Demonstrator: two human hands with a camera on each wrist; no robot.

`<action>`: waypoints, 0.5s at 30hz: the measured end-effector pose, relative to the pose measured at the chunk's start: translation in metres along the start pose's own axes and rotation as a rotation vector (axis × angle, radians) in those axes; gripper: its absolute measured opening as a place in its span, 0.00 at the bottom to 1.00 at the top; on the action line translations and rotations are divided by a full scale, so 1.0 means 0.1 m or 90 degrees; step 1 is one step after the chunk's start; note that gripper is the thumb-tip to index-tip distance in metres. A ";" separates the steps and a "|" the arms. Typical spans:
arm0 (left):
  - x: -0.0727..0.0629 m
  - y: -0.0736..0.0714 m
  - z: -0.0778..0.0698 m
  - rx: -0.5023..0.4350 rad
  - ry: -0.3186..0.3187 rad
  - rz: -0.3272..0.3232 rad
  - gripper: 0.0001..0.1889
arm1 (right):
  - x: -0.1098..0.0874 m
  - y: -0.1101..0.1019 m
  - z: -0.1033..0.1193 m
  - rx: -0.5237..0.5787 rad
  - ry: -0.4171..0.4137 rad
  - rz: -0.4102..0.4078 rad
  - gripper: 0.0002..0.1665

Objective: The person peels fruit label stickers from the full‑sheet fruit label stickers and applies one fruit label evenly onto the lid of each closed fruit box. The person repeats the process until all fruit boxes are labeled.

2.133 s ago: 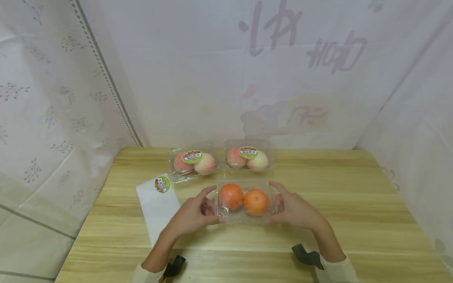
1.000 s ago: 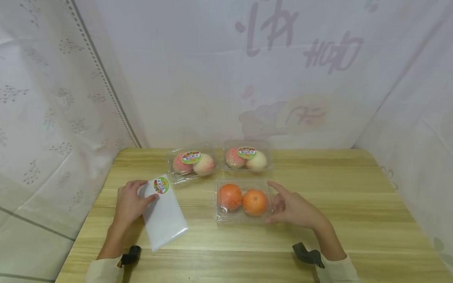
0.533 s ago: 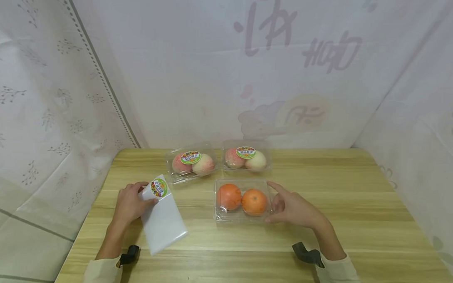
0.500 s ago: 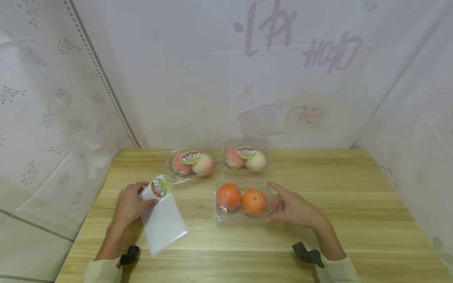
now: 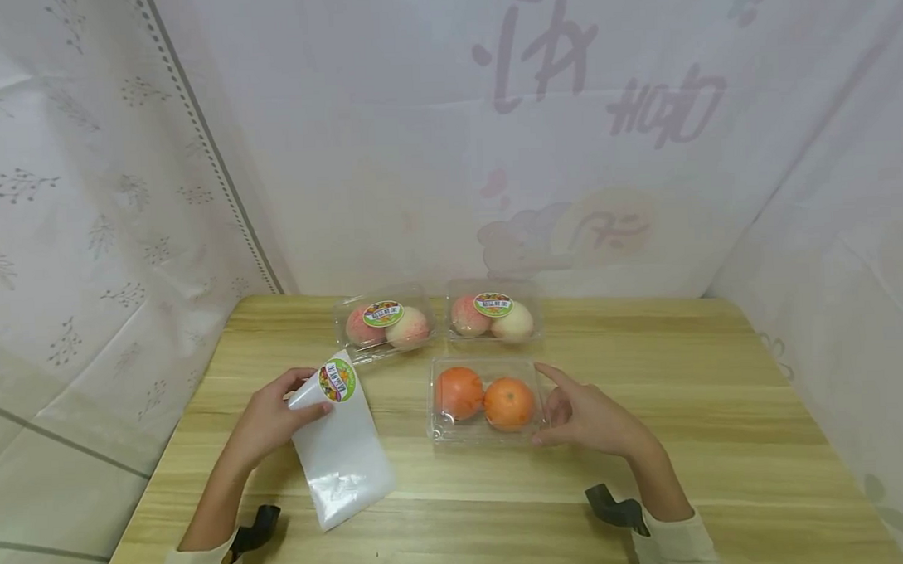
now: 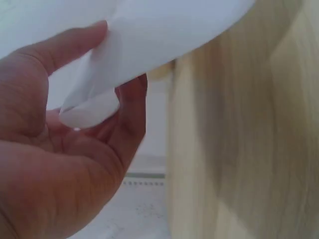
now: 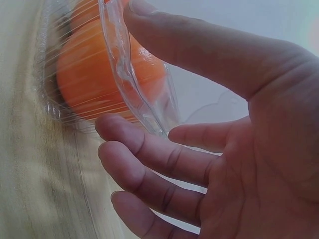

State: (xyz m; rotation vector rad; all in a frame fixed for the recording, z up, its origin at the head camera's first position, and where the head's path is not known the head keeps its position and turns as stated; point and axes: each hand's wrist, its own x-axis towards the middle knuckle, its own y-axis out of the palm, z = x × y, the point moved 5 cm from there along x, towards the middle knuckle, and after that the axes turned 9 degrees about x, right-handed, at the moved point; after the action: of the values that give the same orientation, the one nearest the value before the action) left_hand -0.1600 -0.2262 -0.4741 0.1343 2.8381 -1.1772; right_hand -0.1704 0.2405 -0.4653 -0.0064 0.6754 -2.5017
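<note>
My left hand (image 5: 273, 421) pinches the left edge of a white label sheet (image 5: 346, 464) between thumb and fingers. A round green-bordered fruit sticker (image 5: 338, 380) sits at its far end. In the left wrist view, the sheet (image 6: 154, 45) bends at my thumb, its edge curling over the fingers. My right hand (image 5: 586, 414) holds the right end of a clear plastic clamshell box (image 5: 475, 436) between thumb and index finger. Two orange fruits (image 5: 509, 403) lie inside it. In the right wrist view, the thumb meets the rim of the box (image 7: 119, 55) while the other fingers hang loosely bent.
Behind stand two clear boxes of peaches, the left one (image 5: 385, 317) and the right one (image 5: 495, 311), each with a fruit sticker on its lid. All rest on a wooden table (image 5: 690, 473) against patterned cloth walls (image 5: 387, 151).
My left hand has let go of the orange-fruit box, moved left and taken hold of the label sheet. The sheet has since shifted right and toward me. My right hand stays at the box.
</note>
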 end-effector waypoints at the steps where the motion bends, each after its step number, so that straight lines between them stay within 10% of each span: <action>1: -0.02 0.01 -0.03 -0.026 0.004 0.011 0.31 | 0.00 0.00 0.01 0.003 0.002 0.000 0.70; 15: -0.10 0.21 -0.52 -0.252 0.076 0.148 0.34 | -0.03 -0.06 0.04 -0.050 -0.005 -0.065 0.58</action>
State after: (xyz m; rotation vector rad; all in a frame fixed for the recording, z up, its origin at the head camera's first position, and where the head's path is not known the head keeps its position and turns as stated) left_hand -0.1488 -0.1751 -0.4507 0.5089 2.9856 -0.5694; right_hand -0.1704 0.2449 -0.4583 -0.0817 0.7866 -2.5688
